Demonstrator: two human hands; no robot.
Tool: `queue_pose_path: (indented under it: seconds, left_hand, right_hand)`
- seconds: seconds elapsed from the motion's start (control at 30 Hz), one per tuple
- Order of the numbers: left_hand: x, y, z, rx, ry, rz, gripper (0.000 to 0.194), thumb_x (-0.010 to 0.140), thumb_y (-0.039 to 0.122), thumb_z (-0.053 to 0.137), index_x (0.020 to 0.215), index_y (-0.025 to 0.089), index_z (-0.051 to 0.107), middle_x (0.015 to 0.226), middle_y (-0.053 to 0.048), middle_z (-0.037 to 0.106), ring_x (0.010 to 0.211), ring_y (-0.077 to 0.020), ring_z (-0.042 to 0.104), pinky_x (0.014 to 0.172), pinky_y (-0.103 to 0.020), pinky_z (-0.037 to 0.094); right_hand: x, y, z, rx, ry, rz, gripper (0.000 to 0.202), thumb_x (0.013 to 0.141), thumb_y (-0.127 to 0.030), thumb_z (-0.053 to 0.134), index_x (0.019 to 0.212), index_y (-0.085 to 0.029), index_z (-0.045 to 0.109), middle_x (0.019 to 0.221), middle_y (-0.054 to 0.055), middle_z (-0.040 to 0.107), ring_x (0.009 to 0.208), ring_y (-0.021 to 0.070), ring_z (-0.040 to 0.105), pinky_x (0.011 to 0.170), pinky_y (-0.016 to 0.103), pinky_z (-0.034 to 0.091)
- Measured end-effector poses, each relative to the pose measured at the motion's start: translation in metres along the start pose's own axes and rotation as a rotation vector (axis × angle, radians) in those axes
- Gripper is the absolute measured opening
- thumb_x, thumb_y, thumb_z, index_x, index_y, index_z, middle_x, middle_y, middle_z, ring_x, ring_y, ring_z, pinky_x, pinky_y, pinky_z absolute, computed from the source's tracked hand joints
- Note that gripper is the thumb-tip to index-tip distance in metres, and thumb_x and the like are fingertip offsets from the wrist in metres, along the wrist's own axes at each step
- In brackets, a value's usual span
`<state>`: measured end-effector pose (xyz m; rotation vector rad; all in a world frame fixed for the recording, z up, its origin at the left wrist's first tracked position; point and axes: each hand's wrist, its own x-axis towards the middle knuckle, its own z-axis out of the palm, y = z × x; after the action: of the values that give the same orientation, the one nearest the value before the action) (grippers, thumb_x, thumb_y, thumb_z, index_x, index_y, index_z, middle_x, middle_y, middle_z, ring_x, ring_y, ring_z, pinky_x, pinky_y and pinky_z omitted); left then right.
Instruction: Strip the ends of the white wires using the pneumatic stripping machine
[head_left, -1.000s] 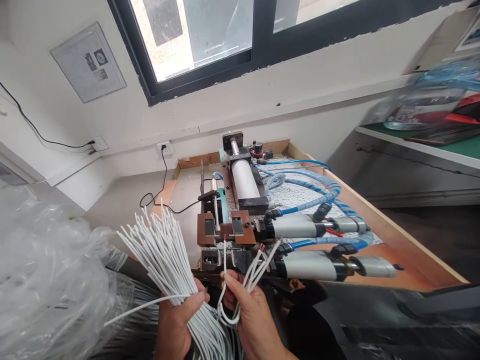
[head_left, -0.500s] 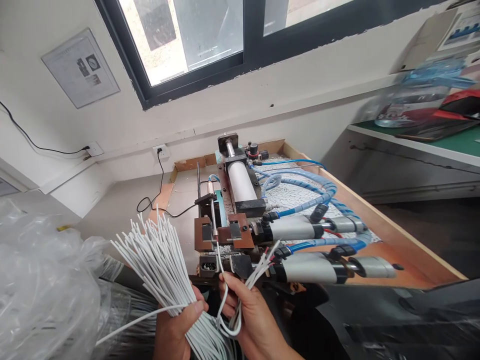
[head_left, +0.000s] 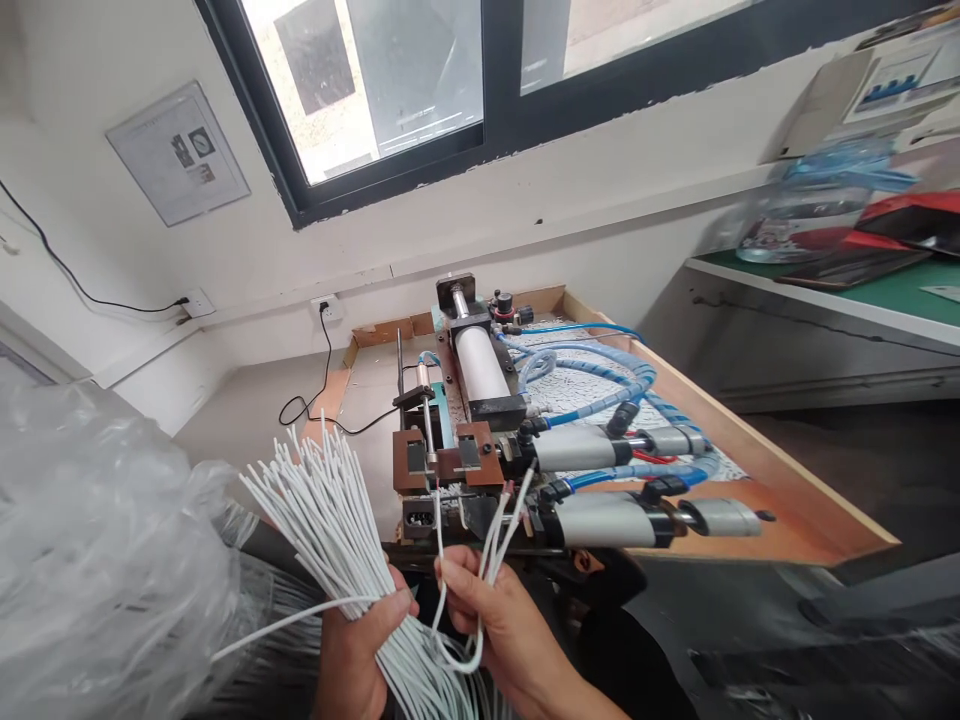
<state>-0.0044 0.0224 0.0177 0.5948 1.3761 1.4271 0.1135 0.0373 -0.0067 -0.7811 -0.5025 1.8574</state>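
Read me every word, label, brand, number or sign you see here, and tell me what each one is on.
Nothing reads clearly.
Framed sheet on the wall: print too small.
Label on the plastic bottle: blurred.
Sheet at upper right: blurred.
White cable bundle: no print I can make out.

Gray desk (head_left: 232,400): wood-rimmed tray (head_left: 750,450) holding pneumatic machine (head_left: 480,365), white scraps (head_left: 574,385); black cable (head_left: 282,412) alongside. Green-topped desk (head_left: 900,297), right: clear bottle (head_left: 806,215), dark flat item (head_left: 855,268).
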Motion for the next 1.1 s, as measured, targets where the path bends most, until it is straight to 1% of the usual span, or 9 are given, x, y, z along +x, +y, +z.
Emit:
queue_pose_path:
  seconds: [0.13, 0.23, 0.47, 0.57, 0.7, 0.87, 0.93, 1.0, 1.1]
  left_hand:
    - [-0.010, -0.002, -0.007, -0.079, -0.150, 0.046, 0.016, 0.051, 0.016, 0.067, 0.064, 0.018, 0.059, 0.055, 0.003, 0.058, 0.051, -0.0143, 0.053, 0.053, -0.027, 0.040]
    - [-0.023, -0.003, -0.010, -0.021, -0.230, 0.067, 0.008, 0.054, 0.016, 0.066, 0.059, 0.014, 0.060, 0.054, 0.001, 0.058, 0.052, -0.0139, 0.053, 0.052, -0.027, 0.040]
    - [-0.055, -0.006, -0.020, 0.045, -0.241, 0.132, 0.014, 0.051, 0.012, 0.067, 0.064, 0.014, 0.061, 0.056, 0.002, 0.058, 0.052, -0.0134, 0.053, 0.053, -0.026, 0.042]
    - [-0.067, -0.008, -0.025, 0.097, -0.289, 0.161, 0.012, 0.051, 0.011, 0.066, 0.062, 0.014, 0.061, 0.054, 0.002, 0.059, 0.050, -0.0128, 0.052, 0.052, -0.026, 0.041]
    - [-0.082, -0.008, -0.027, 0.174, -0.399, 0.188, 0.008, 0.051, 0.009, 0.065, 0.057, 0.014, 0.061, 0.050, 0.001, 0.057, 0.049, -0.0128, 0.051, 0.051, -0.026, 0.040]
    - [-0.094, -0.005, -0.024, 0.225, -0.418, 0.204, 0.008, 0.048, 0.009, 0.064, 0.053, 0.014, 0.061, 0.049, 0.002, 0.055, 0.049, -0.0129, 0.048, 0.051, -0.027, 0.039]
    - [-0.095, -0.005, -0.023, 0.248, -0.428, 0.218, 0.007, 0.048, 0.010, 0.064, 0.053, 0.014, 0.061, 0.048, 0.002, 0.054, 0.049, -0.0126, 0.048, 0.051, -0.027, 0.038]
    - [-0.094, -0.007, -0.023, 0.277, -0.447, 0.232, 0.007, 0.049, 0.010, 0.064, 0.053, 0.015, 0.061, 0.048, 0.002, 0.054, 0.049, -0.0124, 0.048, 0.051, -0.026, 0.038]
    - [-0.091, -0.010, -0.023, 0.339, -0.500, 0.245, 0.007, 0.050, 0.012, 0.065, 0.054, 0.015, 0.061, 0.050, 0.002, 0.056, 0.049, -0.0125, 0.048, 0.050, -0.026, 0.038]
  right_hand:
    - [-0.025, 0.008, -0.008, -0.327, -0.087, -0.005, 0.028, 0.058, -0.038, 0.069, 0.058, -0.012, 0.059, 0.046, -0.006, 0.038, 0.045, 0.0058, 0.027, 0.044, 0.020, 0.020]
    - [-0.044, 0.014, -0.010, -0.463, -0.077, -0.036, 0.027, 0.058, -0.037, 0.068, 0.055, -0.012, 0.058, 0.045, -0.005, 0.041, 0.046, 0.0074, 0.031, 0.046, 0.021, 0.024]
    - [-0.080, 0.022, -0.007, -0.560, -0.087, -0.111, 0.024, 0.057, -0.035, 0.069, 0.054, -0.014, 0.057, 0.046, -0.004, 0.044, 0.047, 0.0088, 0.034, 0.046, 0.022, 0.026]
    - [-0.093, 0.018, -0.006, -0.590, -0.118, -0.153, 0.028, 0.060, -0.038, 0.066, 0.054, -0.014, 0.055, 0.046, -0.004, 0.042, 0.045, 0.0078, 0.032, 0.044, 0.021, 0.025]
    - [-0.104, 0.002, -0.006, -0.671, -0.113, -0.303, 0.032, 0.072, -0.044, 0.053, 0.058, -0.015, 0.053, 0.049, -0.004, 0.041, 0.045, 0.0074, 0.031, 0.043, 0.021, 0.025]
    - [-0.114, -0.014, -0.004, -0.857, -0.122, -0.445, 0.022, 0.072, -0.035, 0.056, 0.062, -0.015, 0.059, 0.054, -0.002, 0.048, 0.052, 0.0098, 0.039, 0.049, 0.022, 0.031]
    - [-0.116, -0.015, -0.004, -0.852, -0.096, -0.461, 0.020, 0.071, -0.032, 0.057, 0.061, -0.015, 0.061, 0.054, -0.002, 0.050, 0.053, 0.0104, 0.041, 0.051, 0.022, 0.032]
    - [-0.115, -0.011, -0.005, -0.751, -0.082, -0.422, 0.019, 0.068, -0.031, 0.059, 0.059, -0.014, 0.061, 0.050, -0.002, 0.048, 0.050, 0.0095, 0.038, 0.049, 0.022, 0.029]
    - [-0.109, 0.000, -0.010, -0.385, -0.093, -0.202, 0.022, 0.060, -0.033, 0.064, 0.052, -0.014, 0.058, 0.046, -0.003, 0.047, 0.043, 0.0070, 0.033, 0.044, 0.022, 0.024]
